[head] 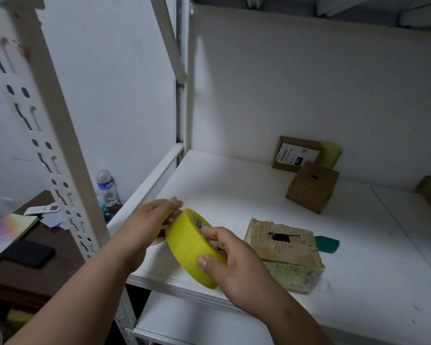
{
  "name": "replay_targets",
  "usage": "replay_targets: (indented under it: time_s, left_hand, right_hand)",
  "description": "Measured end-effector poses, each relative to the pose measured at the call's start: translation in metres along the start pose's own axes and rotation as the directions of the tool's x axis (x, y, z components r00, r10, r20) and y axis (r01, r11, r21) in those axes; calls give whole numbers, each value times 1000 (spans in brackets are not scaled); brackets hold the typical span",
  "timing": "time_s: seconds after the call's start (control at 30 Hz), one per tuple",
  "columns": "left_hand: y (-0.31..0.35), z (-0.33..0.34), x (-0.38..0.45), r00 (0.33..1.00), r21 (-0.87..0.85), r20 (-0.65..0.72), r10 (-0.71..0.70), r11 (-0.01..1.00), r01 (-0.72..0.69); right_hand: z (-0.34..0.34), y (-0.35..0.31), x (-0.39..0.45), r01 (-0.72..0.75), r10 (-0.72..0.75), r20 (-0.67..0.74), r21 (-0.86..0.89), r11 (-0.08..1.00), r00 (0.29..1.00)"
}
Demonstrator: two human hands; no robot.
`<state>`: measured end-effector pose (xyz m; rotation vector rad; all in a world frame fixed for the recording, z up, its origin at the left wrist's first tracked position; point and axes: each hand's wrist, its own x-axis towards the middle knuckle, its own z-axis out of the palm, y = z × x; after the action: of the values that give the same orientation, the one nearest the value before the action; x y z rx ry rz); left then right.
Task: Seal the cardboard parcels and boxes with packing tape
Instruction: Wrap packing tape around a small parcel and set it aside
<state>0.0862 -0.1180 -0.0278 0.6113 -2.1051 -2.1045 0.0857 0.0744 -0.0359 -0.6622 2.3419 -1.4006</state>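
Yellow packing-tape roll point(192, 247) sits gripped in my right hand point(237, 260); left hand point(152, 217) fingers pinch its far edge. I'd find the loose end before approaching the worn cardboard box point(284, 255).

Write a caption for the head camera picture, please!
Both hands grip a yellow tape roll beside a worn box on a white shelf.

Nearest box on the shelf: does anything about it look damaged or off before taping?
Yes. The nearest cardboard box, just beyond the right hand holding the yellow tape roll, has a ragged hole torn in its top face, exposing the corrugation, and its front side looks stained and scuffed. The brown box behind it sits tilted.
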Motion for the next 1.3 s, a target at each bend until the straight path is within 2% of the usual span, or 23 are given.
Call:
replay_targets:
  time_s: [0.33, 0.6, 0.77, 0.87, 0.97, 1.07, 1.17, 1.23, 1.3]
  left_hand:
    - [18, 19, -16, 989, 217, -15, 146, 966, -140]
    - [33, 56, -44, 992, 179, 57, 110, 977, -119]
    - [46, 90, -59, 978, 163, 55, 202, 964, -208]
    - [57, 108, -68, 953, 162, 22, 301, 940, -300]
    - [67, 122, -77, 905, 267, -18, 424, 875, -404]
    - [77, 133, -85, 848, 378, -67, 525, 800, -466]
    - [87, 145, -90, 833, 267, -117, 541, 825, -498]
    - [90, 154, -94, 835, 234, -123, 537, 833, -501]
    - [92, 163, -97, 834, 228, -115, 540, 831, -507]
  right_hand:
    - [-30, -5, -29, 50, -51, -1, 186, 981, 999]
    - [-74, -5, -60, 78, -76, -18, 343, 936, 997]
    - [-107, -10, -84, 141, -144, -31, 492, 859, 989]
    - [-124, -9, -96, 160, -172, -23, 502, 850, 985]
    - [-136, -2, -105, 172, -182, -26, 476, 862, 983]
    - [-146, 7, -111, 212, -194, -88, 305, 929, 977]
    - [-155, 16, -116, 232, -206, -149, 184, 955, 967]
    - [-163, 20, -119, 248, -227, -124, 198, 948, 966]
    - [-173, 24, -122, 247, -244, -47, 290, 925, 969]
